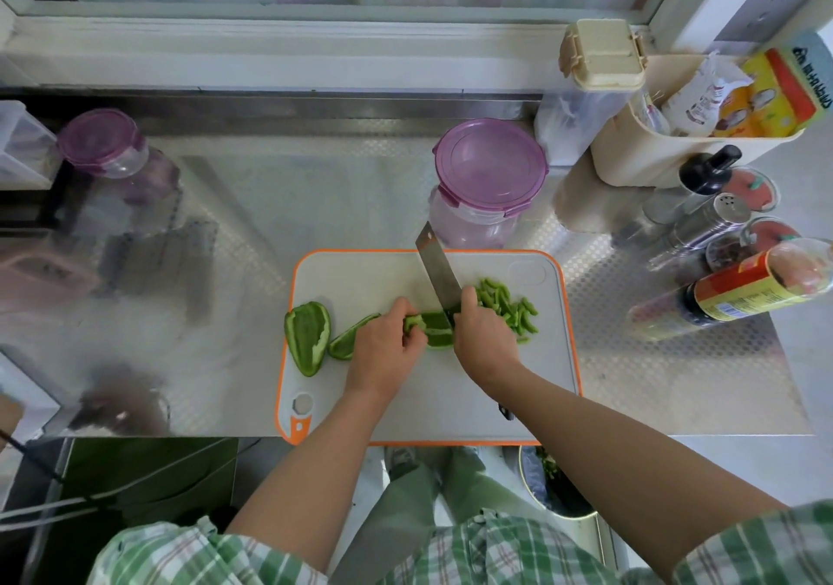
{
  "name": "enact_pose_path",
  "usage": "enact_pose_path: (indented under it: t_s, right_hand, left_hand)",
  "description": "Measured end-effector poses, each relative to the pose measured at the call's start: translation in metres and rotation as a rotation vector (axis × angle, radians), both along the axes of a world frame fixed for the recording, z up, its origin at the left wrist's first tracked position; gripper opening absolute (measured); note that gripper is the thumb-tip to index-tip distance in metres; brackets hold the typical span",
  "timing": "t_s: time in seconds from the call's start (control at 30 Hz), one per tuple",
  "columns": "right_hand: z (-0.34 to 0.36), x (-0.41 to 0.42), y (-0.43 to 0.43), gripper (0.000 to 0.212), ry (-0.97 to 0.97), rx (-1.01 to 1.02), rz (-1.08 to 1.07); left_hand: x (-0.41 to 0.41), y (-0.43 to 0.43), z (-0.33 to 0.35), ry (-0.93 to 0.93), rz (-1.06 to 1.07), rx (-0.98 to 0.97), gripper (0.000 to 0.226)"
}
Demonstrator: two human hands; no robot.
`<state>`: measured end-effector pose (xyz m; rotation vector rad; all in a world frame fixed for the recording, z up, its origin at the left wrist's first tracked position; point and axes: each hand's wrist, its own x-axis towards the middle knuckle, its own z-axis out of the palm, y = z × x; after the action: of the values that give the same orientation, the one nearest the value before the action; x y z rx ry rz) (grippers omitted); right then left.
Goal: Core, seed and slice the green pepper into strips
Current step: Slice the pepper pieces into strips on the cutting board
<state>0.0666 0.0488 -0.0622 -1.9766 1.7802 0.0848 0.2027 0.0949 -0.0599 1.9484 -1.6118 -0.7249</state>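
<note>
- On the middle of the cutting board point(360, 278), a pepper piece point(435, 329) is pinned flat under the curled fingers of the left hand point(387, 345), with its uncovered end reaching out to the right of the fingertips.
- The knife point(439, 275) is gripped by the right hand point(484, 341), with the fingers wrapped round the handle. The blade is set on the piece's right end, just beside the left fingertips.
- The piece's long axis is laid along the board's long side, left to right. It is crossed by the blade, whose tip is pointed at the board's far edge and leaned slightly left.
- Cut strips point(507, 307) are heaped on the board's right part, just beyond the right hand.
- A pepper half point(308, 336) is laid hollow side up at the board's left edge, with a smaller piece point(345, 341) between it and the left hand.
- Just behind the board's far edge, a clear container point(489, 165) is closed with a purple lid; its contents cannot be told.
- Behind the board and to its right, packets are stood in a beige bin point(653, 160).
</note>
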Motion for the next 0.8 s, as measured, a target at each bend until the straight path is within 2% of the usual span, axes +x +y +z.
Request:
enact_pose_path:
  t_s: [0.17, 0.3, 0.5, 0.8]
  right_hand:
    - [-0.001, -0.011, 0.000, 0.015, -0.169, -0.021, -0.065]
    - [0.005, -0.021, 0.004, 0.018, -0.219, -0.039, -0.015]
    - [0.011, -0.018, 0.013, 0.017, -0.144, -0.016, 0.057]
    - [0.011, -0.015, 0.023, 0.023, -0.047, -0.013, 0.041]
  left_hand:
    - [0.002, 0.007, 0.000, -0.072, 0.086, 0.028, 0.012]
    - [-0.003, 0.007, 0.002, -0.092, 0.104, 0.038, 0.015]
    - [-0.012, 0.000, 0.006, -0.098, 0.098, 0.087, 0.020]
    - [-0.012, 0.004, 0.005, -0.123, 0.093, 0.096, 0.020]
